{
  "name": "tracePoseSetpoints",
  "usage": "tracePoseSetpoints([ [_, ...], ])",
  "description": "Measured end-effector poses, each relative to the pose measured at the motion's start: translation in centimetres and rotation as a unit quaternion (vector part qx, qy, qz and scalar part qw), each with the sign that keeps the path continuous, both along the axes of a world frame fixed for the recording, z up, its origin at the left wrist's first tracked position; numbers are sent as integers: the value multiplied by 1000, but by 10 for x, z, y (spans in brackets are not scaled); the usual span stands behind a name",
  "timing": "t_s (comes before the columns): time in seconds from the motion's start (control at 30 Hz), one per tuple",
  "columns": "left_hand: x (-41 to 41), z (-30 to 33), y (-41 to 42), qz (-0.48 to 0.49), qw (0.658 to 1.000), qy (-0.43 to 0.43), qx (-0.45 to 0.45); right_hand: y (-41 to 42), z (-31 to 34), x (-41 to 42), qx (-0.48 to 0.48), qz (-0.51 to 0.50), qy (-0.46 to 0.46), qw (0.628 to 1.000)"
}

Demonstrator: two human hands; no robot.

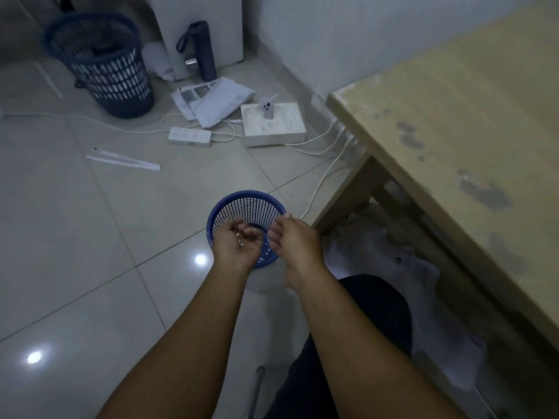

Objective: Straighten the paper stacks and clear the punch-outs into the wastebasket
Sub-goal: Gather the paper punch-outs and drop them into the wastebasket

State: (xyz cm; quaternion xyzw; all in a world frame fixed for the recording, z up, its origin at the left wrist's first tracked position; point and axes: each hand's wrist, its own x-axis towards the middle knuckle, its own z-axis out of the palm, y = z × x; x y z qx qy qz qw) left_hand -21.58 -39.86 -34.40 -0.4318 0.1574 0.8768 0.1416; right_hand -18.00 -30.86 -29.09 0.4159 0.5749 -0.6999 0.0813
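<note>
1. Both hands hover over a small blue basket (246,207) at frame centre, on the tiled floor (90,237).
2. The left hand (237,241) is cupped palm-up, fingers (242,225) half curled around a few pale punch-outs (241,241); the right hand (295,237) is loosely open and holds nothing visible.
3. White specks show inside the basket.
4. Likely risk: the mesh wall may let tiny bits sift through, and tipping off-centre would scatter them.
5. Papers (214,99) lie loose at upper centre, unstraightened.
</note>
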Motion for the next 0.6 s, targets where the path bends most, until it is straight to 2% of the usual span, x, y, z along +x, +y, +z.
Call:
tracePoseSetpoints([
  [0.23,-25,-73,-1,-21,991,-110,-68,0,-40,-22,-22,2,-72,997],
  [0.43,-47,-113,-3,-45,988,-122,-78,7,-66,-41,-47,-12,-90,995],
  [0.6,-58,-136,-12,-66,991,-114,2,8,-75,-48,-71,-30,-108,991],
])
